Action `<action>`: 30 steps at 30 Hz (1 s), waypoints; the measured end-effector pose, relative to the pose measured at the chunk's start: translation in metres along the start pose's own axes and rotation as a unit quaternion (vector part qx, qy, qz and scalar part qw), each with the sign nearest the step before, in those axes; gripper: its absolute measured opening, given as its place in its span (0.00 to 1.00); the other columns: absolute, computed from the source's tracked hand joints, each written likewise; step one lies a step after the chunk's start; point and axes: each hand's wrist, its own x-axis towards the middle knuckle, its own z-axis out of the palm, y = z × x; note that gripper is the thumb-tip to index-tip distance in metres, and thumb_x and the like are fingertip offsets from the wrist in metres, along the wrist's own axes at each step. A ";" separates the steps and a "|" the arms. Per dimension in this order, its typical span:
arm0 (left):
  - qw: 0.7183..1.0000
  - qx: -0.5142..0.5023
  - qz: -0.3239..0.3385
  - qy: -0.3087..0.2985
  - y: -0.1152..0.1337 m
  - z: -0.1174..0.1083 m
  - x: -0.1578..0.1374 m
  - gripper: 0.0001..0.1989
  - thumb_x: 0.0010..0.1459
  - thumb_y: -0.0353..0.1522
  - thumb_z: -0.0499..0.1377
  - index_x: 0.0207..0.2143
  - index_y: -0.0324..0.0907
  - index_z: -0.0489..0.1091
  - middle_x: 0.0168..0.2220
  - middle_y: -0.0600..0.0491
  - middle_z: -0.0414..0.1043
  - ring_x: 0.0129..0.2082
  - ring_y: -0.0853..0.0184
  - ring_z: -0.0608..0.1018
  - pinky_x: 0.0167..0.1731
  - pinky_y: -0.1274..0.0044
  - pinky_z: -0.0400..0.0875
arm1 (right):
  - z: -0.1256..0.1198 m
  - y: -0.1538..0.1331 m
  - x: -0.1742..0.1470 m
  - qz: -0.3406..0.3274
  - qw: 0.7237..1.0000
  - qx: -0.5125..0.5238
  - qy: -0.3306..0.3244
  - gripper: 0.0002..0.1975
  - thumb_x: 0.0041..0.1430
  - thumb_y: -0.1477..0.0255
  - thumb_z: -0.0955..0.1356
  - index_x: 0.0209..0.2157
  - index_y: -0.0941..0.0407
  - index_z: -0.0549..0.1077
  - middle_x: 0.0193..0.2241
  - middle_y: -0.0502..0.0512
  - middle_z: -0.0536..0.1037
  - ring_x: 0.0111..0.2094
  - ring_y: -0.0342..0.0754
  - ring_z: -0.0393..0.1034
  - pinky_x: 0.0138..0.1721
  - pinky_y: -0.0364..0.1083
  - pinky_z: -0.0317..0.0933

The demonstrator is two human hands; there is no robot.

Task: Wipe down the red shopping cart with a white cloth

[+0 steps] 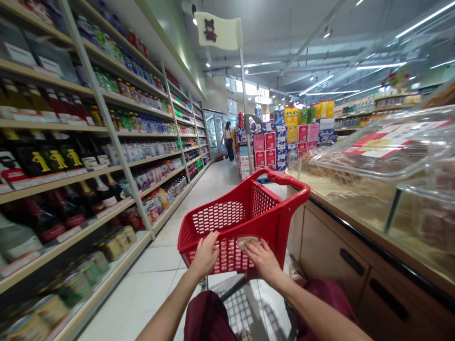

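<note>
A red plastic shopping cart [273, 237] with a perforated basket stands side-on in front of my knees. My left hand [205, 255] lies against the near side of the basket, fingers stretched out with the tips at the rim. Farther right on the same side, my right hand [262, 258] presses a beige cloth [245, 242] against the perforated wall. Part of the cloth is hidden under the fingers. A pole with a cream bear flag [218, 33] rises behind the cart.
Tall shelves [106, 128] of bottles and cans line the left. Close on the right is a wooden counter [330, 246] with clear plastic food packs [384, 142]. Stacked drink boxes [265, 147] stand beyond the cart, and a person [228, 139] is farther down the aisle.
</note>
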 end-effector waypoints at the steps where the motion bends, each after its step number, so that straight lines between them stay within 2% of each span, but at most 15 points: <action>1: 1.000 0.008 -0.018 0.004 -0.005 -0.002 -0.001 0.26 0.50 0.27 0.45 0.54 0.41 0.54 0.58 0.49 0.53 0.58 0.65 0.54 0.56 0.61 0.42 | 0.002 -0.005 -0.001 -0.009 1.000 0.005 -0.004 0.16 0.57 0.78 0.60 0.44 0.51 0.69 0.43 0.52 0.74 0.46 0.46 0.65 0.53 0.51 0.47; 4: 0.996 0.025 -0.083 0.019 -0.017 -0.005 -0.005 0.28 0.48 0.25 0.45 0.54 0.38 0.54 0.58 0.45 0.53 0.59 0.62 0.53 0.56 0.59 0.41 | -0.006 -0.019 0.020 0.006 0.999 0.020 0.037 0.17 0.59 0.77 0.58 0.48 0.51 0.66 0.47 0.52 0.70 0.51 0.46 0.60 0.54 0.52 0.44; 7: 0.996 0.013 -0.084 0.020 -0.026 -0.003 -0.009 0.29 0.46 0.25 0.45 0.54 0.39 0.53 0.58 0.46 0.52 0.59 0.63 0.52 0.56 0.60 0.41 | -0.013 -0.027 0.048 0.029 0.997 0.027 0.067 0.18 0.60 0.76 0.57 0.50 0.50 0.63 0.50 0.52 0.68 0.54 0.46 0.55 0.55 0.54 0.42; 9: 0.997 -0.003 -0.076 0.023 -0.031 -0.002 -0.011 0.29 0.46 0.25 0.46 0.54 0.40 0.54 0.58 0.48 0.53 0.59 0.64 0.52 0.57 0.62 0.41 | -0.007 -0.029 0.049 0.006 0.999 0.026 0.038 0.17 0.60 0.76 0.57 0.49 0.50 0.65 0.49 0.52 0.68 0.54 0.47 0.55 0.55 0.54 0.42; 11: 0.996 -0.023 -0.075 0.032 -0.040 -0.003 -0.014 0.29 0.45 0.24 0.46 0.54 0.40 0.54 0.58 0.48 0.54 0.59 0.65 0.53 0.57 0.64 0.43 | 0.005 -0.032 0.034 -0.032 0.999 0.027 -0.021 0.16 0.59 0.76 0.59 0.47 0.50 0.67 0.47 0.52 0.70 0.52 0.47 0.58 0.55 0.53 0.43; 14: 0.993 -0.061 -0.092 0.047 -0.056 -0.008 -0.018 0.30 0.43 0.22 0.45 0.53 0.35 0.55 0.57 0.45 0.55 0.58 0.64 0.54 0.57 0.67 0.46 | 0.018 -0.044 0.019 -0.069 0.994 0.042 -0.080 0.15 0.59 0.75 0.59 0.47 0.49 0.67 0.45 0.51 0.72 0.48 0.45 0.62 0.54 0.51 0.45; 16: 0.990 -0.093 -0.097 0.050 -0.067 -0.011 -0.020 0.31 0.42 0.21 0.44 0.53 0.34 0.55 0.56 0.44 0.57 0.57 0.67 0.56 0.57 0.70 0.49 | 0.020 -0.058 0.029 -0.063 0.995 0.055 -0.061 0.16 0.59 0.74 0.59 0.49 0.48 0.65 0.47 0.50 0.71 0.49 0.45 0.61 0.54 0.52 0.45; 19: 0.984 -0.145 -0.094 0.049 -0.078 -0.015 -0.021 0.34 0.41 0.20 0.43 0.55 0.38 0.51 0.53 0.48 0.62 0.53 0.72 0.63 0.54 0.75 0.55 | 0.024 -0.084 0.060 -0.051 0.996 0.068 -0.022 0.17 0.61 0.74 0.57 0.51 0.49 0.62 0.50 0.51 0.67 0.54 0.46 0.55 0.54 0.53 0.44; 21: 0.979 -0.174 -0.093 0.052 -0.082 -0.016 -0.021 0.36 0.40 0.19 0.43 0.56 0.39 0.48 0.51 0.49 0.64 0.51 0.73 0.66 0.52 0.76 0.59 | 0.032 -0.100 0.071 -0.073 0.993 0.075 -0.048 0.16 0.61 0.73 0.57 0.49 0.51 0.63 0.49 0.52 0.68 0.53 0.47 0.55 0.52 0.52 0.48; 25: 0.971 -0.213 -0.092 0.062 -0.086 -0.017 -0.024 0.36 0.39 0.19 0.43 0.55 0.38 0.49 0.49 0.50 0.67 0.50 0.73 0.67 0.51 0.76 0.60 | 0.047 -0.117 0.057 -0.110 0.980 0.077 -0.148 0.15 0.59 0.75 0.59 0.48 0.55 0.64 0.43 0.53 0.73 0.45 0.46 0.63 0.48 0.50 0.53; 27: 0.968 -0.226 -0.092 0.065 -0.087 -0.016 -0.026 0.36 0.39 0.19 0.43 0.55 0.39 0.50 0.50 0.51 0.66 0.51 0.73 0.66 0.52 0.76 0.60 | 0.045 -0.119 0.055 -0.109 0.980 0.085 -0.142 0.16 0.59 0.75 0.59 0.50 0.54 0.62 0.46 0.53 0.71 0.47 0.45 0.62 0.49 0.50 0.52; 30: 0.965 -0.236 -0.096 0.063 -0.087 -0.017 -0.025 0.35 0.41 0.19 0.43 0.56 0.39 0.49 0.50 0.51 0.66 0.51 0.74 0.66 0.53 0.76 0.58 | 0.037 -0.122 0.070 -0.101 0.986 0.087 -0.097 0.17 0.60 0.73 0.57 0.51 0.52 0.60 0.50 0.52 0.66 0.51 0.47 0.56 0.48 0.50 0.51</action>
